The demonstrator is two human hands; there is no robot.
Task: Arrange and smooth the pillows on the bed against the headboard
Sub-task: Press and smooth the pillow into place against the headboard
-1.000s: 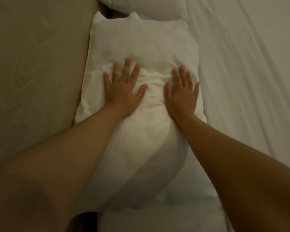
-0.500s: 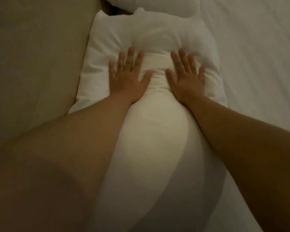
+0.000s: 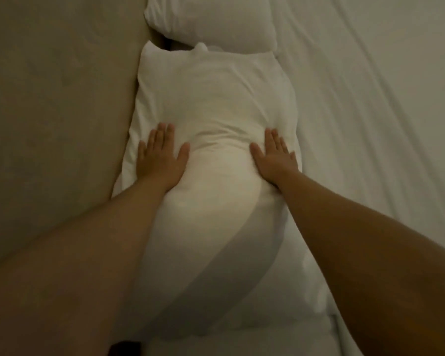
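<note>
Pressing: both hands were flat on the near pillow (image 3: 211, 104), palms down, no squeezing going on.
Where it sat: the near pillow ran down the middle of the frame, its left edge snug against the tan headboard (image 3: 57, 98) on the left, white sheet (image 3: 370, 124) to its right.
Second one: a far pillow (image 3: 211, 21) at the top centre, touching the top end of the first, also close to the headboard.
How it handles: looked soft and light to me, puffy fill in a loose cotton case. It dented under the palms and bulged between them, with little creases fanning across the middle. Nothing fragile, and I'd guess it springs back.
Where to grab: honestly for smoothing you don't grab, flat palms on the top face do it. For shifting it I'd take the corners or the long side edges, since the case would probably slide over the fill.
Left hand: left hand (image 3: 161, 155) sat centre-left near the headboard-side edge, fingers together pointing up the frame, thumb splayed inward, open and holding nothing.
Right hand: right hand (image 3: 274, 156) sat centre-right near the sheet-side edge, fingers slightly fanned, thumb inward, also spread open.
Arms: both forearms came in from the bottom corners, fairly straight, leaning weight down.
</note>
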